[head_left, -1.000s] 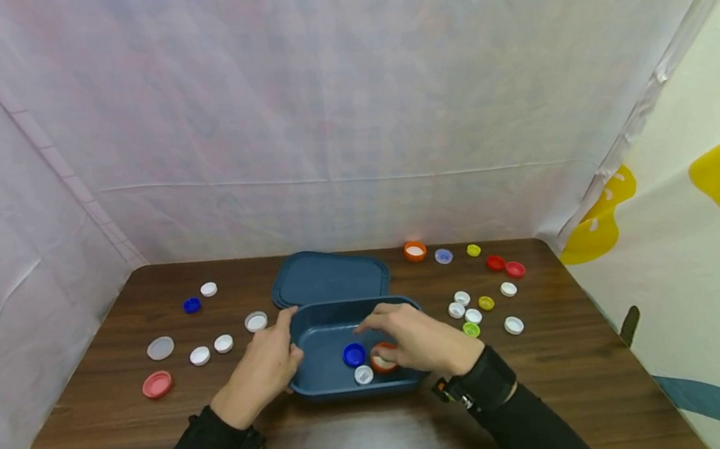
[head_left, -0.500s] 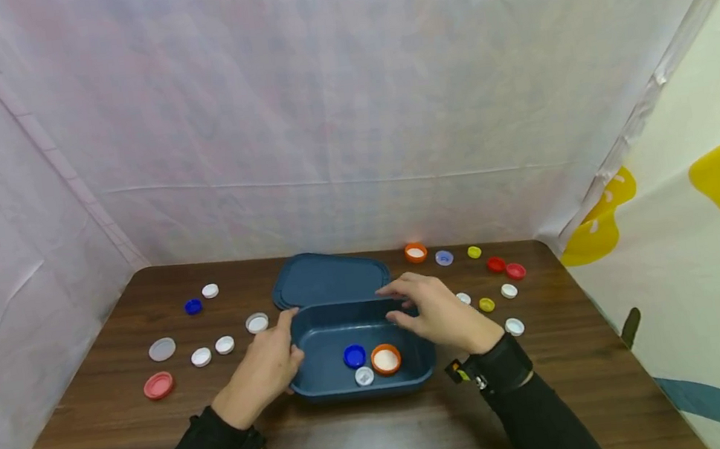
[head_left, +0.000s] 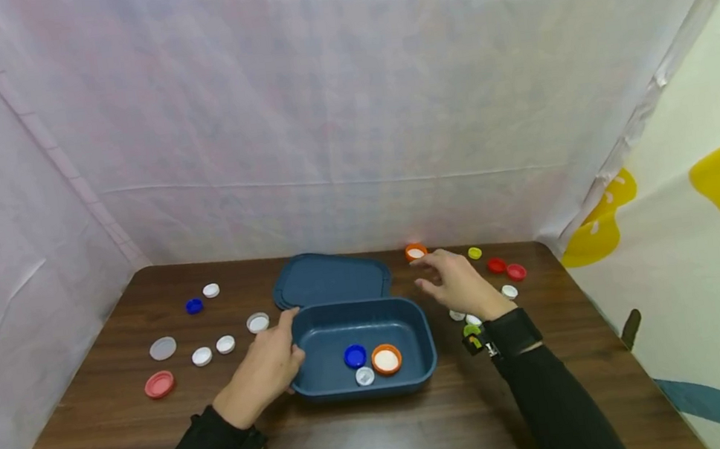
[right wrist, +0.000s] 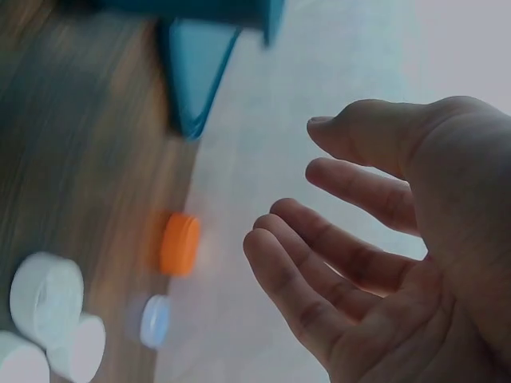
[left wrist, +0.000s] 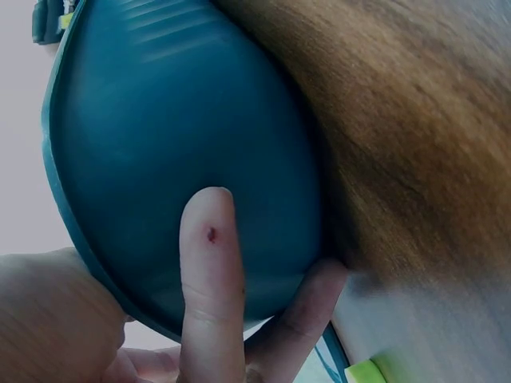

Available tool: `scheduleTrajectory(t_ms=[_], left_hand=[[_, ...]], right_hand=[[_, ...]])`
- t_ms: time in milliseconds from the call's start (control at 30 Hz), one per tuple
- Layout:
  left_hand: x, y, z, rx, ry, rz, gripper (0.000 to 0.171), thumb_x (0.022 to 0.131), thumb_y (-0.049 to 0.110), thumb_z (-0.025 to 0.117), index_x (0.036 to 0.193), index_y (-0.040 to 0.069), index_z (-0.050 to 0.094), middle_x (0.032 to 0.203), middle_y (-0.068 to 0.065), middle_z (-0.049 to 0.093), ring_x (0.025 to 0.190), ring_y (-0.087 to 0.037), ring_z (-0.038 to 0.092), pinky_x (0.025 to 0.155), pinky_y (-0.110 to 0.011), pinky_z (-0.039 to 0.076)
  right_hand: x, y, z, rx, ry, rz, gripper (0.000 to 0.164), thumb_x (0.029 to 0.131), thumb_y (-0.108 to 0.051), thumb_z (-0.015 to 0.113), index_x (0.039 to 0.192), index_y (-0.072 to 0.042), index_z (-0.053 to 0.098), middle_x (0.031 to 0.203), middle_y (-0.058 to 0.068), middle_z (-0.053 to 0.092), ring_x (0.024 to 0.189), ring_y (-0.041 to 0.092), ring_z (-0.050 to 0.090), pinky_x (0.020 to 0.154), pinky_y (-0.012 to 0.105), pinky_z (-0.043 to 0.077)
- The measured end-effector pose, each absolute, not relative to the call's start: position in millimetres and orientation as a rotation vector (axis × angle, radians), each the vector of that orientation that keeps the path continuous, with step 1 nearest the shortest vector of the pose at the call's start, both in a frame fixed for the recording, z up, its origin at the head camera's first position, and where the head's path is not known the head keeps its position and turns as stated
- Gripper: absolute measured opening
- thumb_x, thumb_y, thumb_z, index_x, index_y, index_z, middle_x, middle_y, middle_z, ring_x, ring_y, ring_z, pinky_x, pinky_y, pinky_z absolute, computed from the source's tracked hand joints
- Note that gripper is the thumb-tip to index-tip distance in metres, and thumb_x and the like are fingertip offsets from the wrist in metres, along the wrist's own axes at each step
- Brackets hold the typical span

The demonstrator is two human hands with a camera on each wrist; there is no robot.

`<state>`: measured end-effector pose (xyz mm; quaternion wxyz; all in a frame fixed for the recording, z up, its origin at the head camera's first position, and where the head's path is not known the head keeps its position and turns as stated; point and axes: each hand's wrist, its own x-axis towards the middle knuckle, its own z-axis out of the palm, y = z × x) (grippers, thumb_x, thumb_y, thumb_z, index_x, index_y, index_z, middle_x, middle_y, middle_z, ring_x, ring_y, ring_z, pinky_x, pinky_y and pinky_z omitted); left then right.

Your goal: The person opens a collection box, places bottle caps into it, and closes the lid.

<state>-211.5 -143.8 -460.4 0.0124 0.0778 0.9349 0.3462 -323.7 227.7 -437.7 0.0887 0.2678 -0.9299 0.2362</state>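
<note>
My left hand (head_left: 265, 367) grips the left end of the dark blue box (head_left: 428, 366). In the left wrist view its fingers (left wrist: 211, 279) lie against the box's outer wall. Inside the box lie a blue cap (head_left: 354, 356), a white cap (head_left: 364, 377) and an orange cap with a white inside (head_left: 386, 360). My right hand (head_left: 462, 287) is held over the table to the right of the box, fingers spread apart and holding nothing. Just beyond its fingertips sits another orange cap (head_left: 415, 251); a pale blue cap (right wrist: 155, 321) shows in the right wrist view.
Behind the box lies its flat blue lid (head_left: 331, 279). Red caps (head_left: 516, 272), a yellow cap (head_left: 474, 252) and several white caps (head_left: 509, 291) are scattered at right. On the left are more white caps (head_left: 201, 356), a blue cap (head_left: 194, 305) and a pink cap (head_left: 159, 385).
My right hand has risen out of the box and moved right and away from me, leaving the orange cap inside. My left hand has stayed on the box.
</note>
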Motion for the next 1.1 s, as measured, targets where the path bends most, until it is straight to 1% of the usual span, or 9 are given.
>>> scheduleTrajectory(t_ms=[200,400,567,633,667,733,833,900,1100], left_hand=[[-212,-144,-460,0.251,2.926,1.065,0.074,0.103,-0.006,0.062,0.174,-0.003,0.041,0.090,-0.014,0.071,0.046,-0.013,0.066,0.043,-0.029,0.058],[-212,-144,-459,0.253,2.923,1.064,0.074,0.103,-0.006,0.061,0.174,-0.004,0.041,0.087,-0.013,0.070,0.046,-0.013,0.066,0.044,-0.029,0.058],[-211,-144,-460,0.246,2.918,1.073,0.074,0.103,-0.007,0.062,0.174,-0.003,0.042,0.090,-0.015,0.071,0.045,-0.013,0.065,0.043,-0.029,0.058],[-210,-144,-461,0.237,2.911,1.076,0.074,0.103,-0.006,0.062,0.174,-0.002,0.041,0.090,-0.015,0.071,0.045,-0.014,0.065,0.043,-0.029,0.058],[-210,-144,-461,0.232,2.908,1.077,0.074,0.104,-0.006,0.062,0.174,-0.002,0.041,0.090,-0.015,0.071,0.046,-0.014,0.065,0.043,-0.029,0.058],[-210,-144,-461,0.227,2.907,1.075,0.074,0.104,-0.006,0.062,0.175,-0.001,0.041,0.089,-0.014,0.070,0.046,-0.014,0.065,0.043,-0.029,0.058],[-210,-143,-461,0.223,2.904,1.069,0.074,0.105,-0.006,0.062,0.175,-0.001,0.041,0.087,-0.012,0.068,0.046,-0.014,0.065,0.044,-0.029,0.058],[-210,-143,-461,0.223,2.902,1.070,0.074,0.105,-0.006,0.062,0.175,-0.001,0.040,0.087,-0.012,0.067,0.047,-0.014,0.065,0.044,-0.029,0.059],[-209,-143,-461,0.226,2.910,1.077,0.075,0.103,-0.007,0.062,0.175,-0.001,0.041,0.089,-0.013,0.068,0.046,-0.014,0.065,0.043,-0.029,0.059]], right_hand=[[-350,240,-441,0.772,-2.834,0.694,0.035,0.107,-0.010,0.081,0.140,0.000,0.079,0.127,0.024,0.079,0.116,0.043,0.078,0.100,0.058,0.068],[-376,243,-442,0.785,-2.844,0.611,0.040,0.106,-0.008,0.079,0.143,0.007,0.075,0.134,0.029,0.080,0.118,0.046,0.079,0.103,0.062,0.068],[-400,242,-448,0.793,-2.873,0.596,0.048,0.107,-0.010,0.078,0.152,0.003,0.072,0.144,0.028,0.077,0.132,0.053,0.072,0.115,0.067,0.061],[-428,252,-470,0.828,-2.865,0.599,0.050,0.108,-0.020,0.079,0.155,-0.004,0.072,0.144,0.025,0.077,0.136,0.050,0.070,0.119,0.064,0.060],[-442,256,-482,0.825,-2.863,0.585,0.050,0.107,-0.024,0.080,0.154,-0.007,0.073,0.143,0.023,0.078,0.136,0.049,0.070,0.118,0.066,0.059],[-478,268,-513,0.845,-2.849,0.546,0.053,0.105,-0.035,0.080,0.152,-0.013,0.074,0.137,0.019,0.078,0.129,0.045,0.070,0.111,0.062,0.062],[-519,280,-552,0.835,-2.870,0.508,0.061,0.102,-0.043,0.082,0.156,-0.017,0.070,0.135,0.016,0.076,0.127,0.041,0.068,0.107,0.059,0.063],[-530,279,-562,0.833,-2.899,0.467,0.064,0.101,-0.040,0.083,0.158,-0.015,0.069,0.134,0.019,0.076,0.126,0.045,0.068,0.106,0.061,0.063],[-535,274,-571,0.862,-2.969,0.449,0.067,0.101,-0.035,0.086,0.161,-0.012,0.067,0.138,0.021,0.080,0.136,0.050,0.067,0.118,0.066,0.059]])
